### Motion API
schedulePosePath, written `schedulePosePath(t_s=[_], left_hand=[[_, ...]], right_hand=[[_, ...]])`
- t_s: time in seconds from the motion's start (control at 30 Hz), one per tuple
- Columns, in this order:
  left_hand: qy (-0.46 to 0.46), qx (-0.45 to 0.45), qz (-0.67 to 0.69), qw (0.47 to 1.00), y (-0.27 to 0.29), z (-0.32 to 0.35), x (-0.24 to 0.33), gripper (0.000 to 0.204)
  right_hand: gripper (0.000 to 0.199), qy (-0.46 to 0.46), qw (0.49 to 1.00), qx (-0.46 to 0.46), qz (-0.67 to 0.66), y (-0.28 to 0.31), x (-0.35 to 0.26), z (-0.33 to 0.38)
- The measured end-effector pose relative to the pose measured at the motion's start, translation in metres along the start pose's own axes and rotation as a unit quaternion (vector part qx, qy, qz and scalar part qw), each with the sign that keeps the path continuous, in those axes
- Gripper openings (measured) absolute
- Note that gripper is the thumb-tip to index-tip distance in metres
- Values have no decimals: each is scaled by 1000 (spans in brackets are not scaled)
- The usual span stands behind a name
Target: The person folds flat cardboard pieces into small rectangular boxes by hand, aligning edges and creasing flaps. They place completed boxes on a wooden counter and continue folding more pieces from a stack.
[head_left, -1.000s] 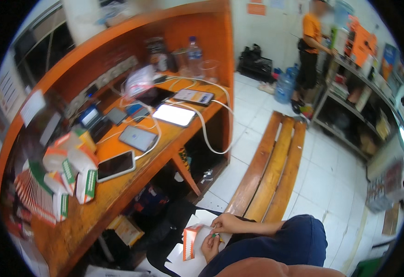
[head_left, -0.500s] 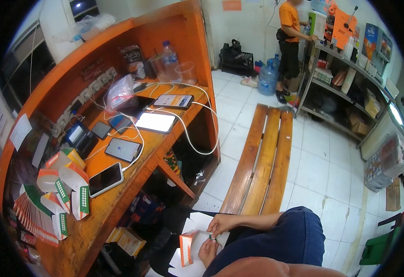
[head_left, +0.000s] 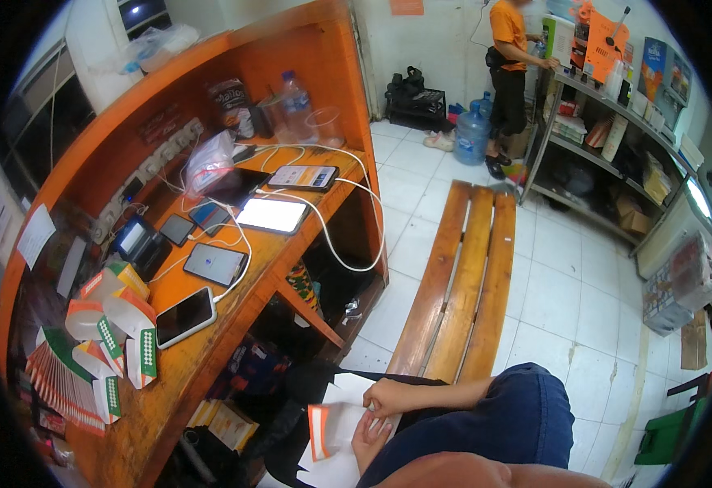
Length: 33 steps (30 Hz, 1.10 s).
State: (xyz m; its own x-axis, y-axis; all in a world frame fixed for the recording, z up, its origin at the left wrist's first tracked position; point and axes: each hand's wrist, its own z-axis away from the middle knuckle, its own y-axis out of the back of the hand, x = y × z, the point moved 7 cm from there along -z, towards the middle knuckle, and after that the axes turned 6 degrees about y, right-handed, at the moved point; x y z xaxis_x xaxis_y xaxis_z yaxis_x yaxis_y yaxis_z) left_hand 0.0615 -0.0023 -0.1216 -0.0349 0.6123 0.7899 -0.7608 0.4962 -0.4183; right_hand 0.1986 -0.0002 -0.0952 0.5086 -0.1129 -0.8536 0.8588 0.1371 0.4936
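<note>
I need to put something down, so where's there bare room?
The wooden bench is mostly bare, bordered by white floor tiles and your navy-clad leg. The desk has a free patch between the paper cartons, nearest phone and front edge. Beyond, phones, plastic bag and cups crowd it.

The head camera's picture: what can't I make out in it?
All in the head view:
Anything between the hands: covered by them.
Part of the white carton: behind the hands and navy clothing.
The co-worker's head: blurred, cut by the top edge.
Some things beneath the desk: lost in shadow.
</note>
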Motion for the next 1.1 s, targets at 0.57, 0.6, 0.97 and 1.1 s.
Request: schedulePosePath(t_s=[0.57, 0.6, 0.97, 1.1], left_hand=[[-272, 88, -210, 935, 55, 20, 56, 84], [-252, 117, -187, 942, 54, 17, 55, 79], [-53, 128, -63, 988, 55, -11, 13, 59], [-19, 71, -83, 994, 38, -1, 14, 49]], right_hand=[[52, 110, 973, 6, -203, -7, -33, -30], [52, 128, 957, 28, -261, -5, -40, -32], [24, 104, 935, 17, -339, 16, -51, -34], [38, 37, 939, 19, -343, 34, -42, -33]])
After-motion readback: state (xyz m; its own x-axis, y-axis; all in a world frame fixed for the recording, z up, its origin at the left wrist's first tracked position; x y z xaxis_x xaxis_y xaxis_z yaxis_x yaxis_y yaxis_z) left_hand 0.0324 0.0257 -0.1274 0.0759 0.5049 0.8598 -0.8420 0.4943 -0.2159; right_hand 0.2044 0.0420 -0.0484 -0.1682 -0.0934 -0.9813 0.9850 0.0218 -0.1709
